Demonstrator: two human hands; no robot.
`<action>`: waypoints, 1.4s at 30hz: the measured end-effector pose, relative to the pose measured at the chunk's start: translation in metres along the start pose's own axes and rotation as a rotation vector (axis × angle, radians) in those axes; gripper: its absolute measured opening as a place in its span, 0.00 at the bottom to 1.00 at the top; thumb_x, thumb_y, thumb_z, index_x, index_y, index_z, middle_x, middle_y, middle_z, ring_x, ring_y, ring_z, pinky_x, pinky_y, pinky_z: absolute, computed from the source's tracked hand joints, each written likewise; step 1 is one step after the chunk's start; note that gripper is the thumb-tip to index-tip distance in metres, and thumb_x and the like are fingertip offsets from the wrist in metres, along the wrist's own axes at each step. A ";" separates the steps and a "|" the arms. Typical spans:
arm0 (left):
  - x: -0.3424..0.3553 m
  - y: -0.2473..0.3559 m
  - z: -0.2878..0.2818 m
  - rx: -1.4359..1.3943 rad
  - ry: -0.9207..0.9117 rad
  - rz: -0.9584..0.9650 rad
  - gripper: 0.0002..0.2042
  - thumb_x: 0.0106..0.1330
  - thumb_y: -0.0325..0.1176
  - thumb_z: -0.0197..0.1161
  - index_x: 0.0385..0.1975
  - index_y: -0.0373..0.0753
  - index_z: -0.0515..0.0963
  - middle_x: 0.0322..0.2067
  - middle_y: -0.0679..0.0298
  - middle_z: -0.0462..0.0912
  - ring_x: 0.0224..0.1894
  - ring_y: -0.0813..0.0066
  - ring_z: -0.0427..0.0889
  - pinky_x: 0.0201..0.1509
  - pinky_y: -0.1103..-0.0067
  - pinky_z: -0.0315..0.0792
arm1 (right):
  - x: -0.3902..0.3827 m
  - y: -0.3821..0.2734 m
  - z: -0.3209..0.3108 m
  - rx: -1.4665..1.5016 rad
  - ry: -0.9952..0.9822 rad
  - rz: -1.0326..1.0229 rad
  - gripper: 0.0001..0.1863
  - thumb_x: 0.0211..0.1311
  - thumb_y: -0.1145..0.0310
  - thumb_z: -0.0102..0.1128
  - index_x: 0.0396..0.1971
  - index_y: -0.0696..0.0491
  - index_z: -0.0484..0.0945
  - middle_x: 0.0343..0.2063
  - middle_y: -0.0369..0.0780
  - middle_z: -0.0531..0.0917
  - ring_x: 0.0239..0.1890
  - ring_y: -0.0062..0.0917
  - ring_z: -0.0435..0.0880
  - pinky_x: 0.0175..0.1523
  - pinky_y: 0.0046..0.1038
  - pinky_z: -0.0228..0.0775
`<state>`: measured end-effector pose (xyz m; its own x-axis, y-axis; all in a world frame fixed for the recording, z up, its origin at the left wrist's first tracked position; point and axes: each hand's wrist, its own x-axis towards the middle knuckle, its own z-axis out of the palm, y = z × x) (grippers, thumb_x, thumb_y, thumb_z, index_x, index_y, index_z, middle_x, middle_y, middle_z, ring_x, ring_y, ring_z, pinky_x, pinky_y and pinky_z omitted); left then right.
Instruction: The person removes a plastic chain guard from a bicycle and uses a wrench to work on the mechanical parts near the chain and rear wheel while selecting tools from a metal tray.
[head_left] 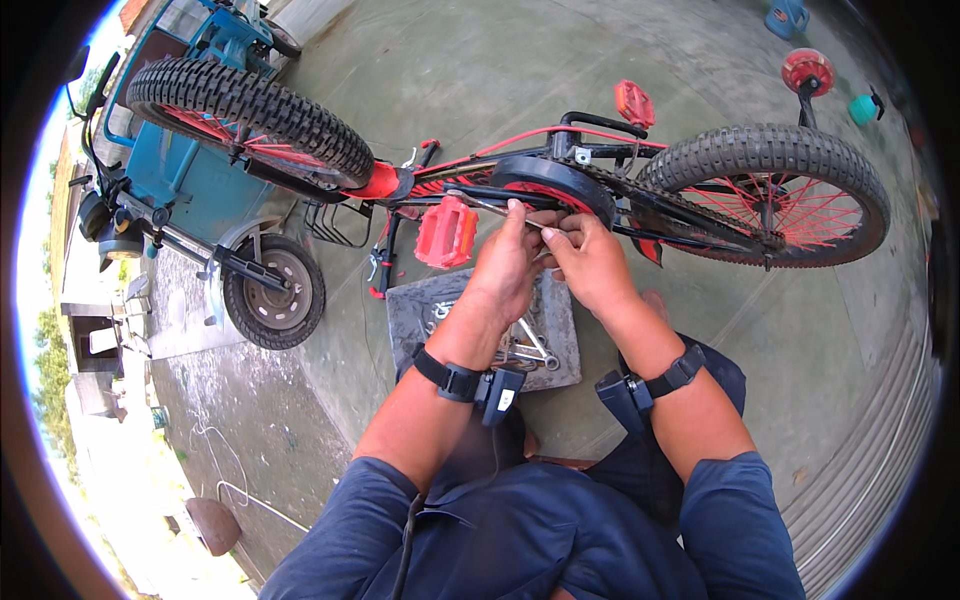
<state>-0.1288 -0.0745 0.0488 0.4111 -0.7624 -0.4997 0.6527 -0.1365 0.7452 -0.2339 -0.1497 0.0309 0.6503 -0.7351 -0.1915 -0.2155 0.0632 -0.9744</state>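
Observation:
A black bicycle point(700, 216) with red spokes and pedals lies upside down across the view. My left hand point(505, 262) is beside the near red pedal point(443, 232), fingers closed round a slim metal bar point(490, 204) that looks like a wrench handle; whether it is part of the bicycle I cannot tell. My right hand point(590, 262) pinches the same bar at its right end, just below the black-and-red chain guard disc point(570, 173). The fingertips partly hide what they grip. Below my hands, a grey tray point(560, 365) holds several wrenches and small metal parts.
A blue tricycle point(175, 175) with its front wheel point(275, 295) stands at the left. A blue jug point(787, 18) and a green spray bottle point(864, 109) sit at the back right. A pale hose or cord point(240, 495) lies on the floor at lower left. My knees are below the tray.

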 end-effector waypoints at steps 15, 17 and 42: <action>-0.062 0.060 -0.045 1.448 0.696 1.214 0.20 0.61 0.38 0.69 0.47 0.33 0.74 0.40 0.57 0.79 0.40 0.65 0.79 0.38 0.73 0.73 | 0.001 0.012 0.010 0.278 0.017 0.056 0.13 0.68 0.66 0.60 0.43 0.60 0.76 0.31 0.38 0.81 0.28 0.18 0.82 0.32 0.19 0.75; -0.049 0.070 -0.051 0.349 0.325 0.312 0.24 0.63 0.44 0.67 0.50 0.32 0.73 0.42 0.59 0.80 0.41 0.66 0.80 0.44 0.73 0.76 | 0.001 0.010 0.012 0.275 0.027 0.022 0.13 0.67 0.65 0.61 0.42 0.61 0.76 0.30 0.39 0.81 0.28 0.19 0.82 0.32 0.20 0.75; -0.049 0.068 -0.041 1.347 0.669 0.534 0.27 0.54 0.45 0.70 0.48 0.31 0.74 0.29 0.54 0.83 0.33 0.56 0.84 0.39 0.66 0.76 | 0.020 -0.130 0.028 -0.467 0.094 -0.907 0.11 0.54 0.63 0.66 0.24 0.54 0.77 0.24 0.42 0.80 0.28 0.37 0.82 0.32 0.36 0.74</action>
<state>-0.0789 -0.0204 0.1060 0.8273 -0.5509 0.1104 -0.5160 -0.6672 0.5373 -0.1723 -0.1538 0.1499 0.6545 -0.4261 0.6245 0.0541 -0.7976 -0.6008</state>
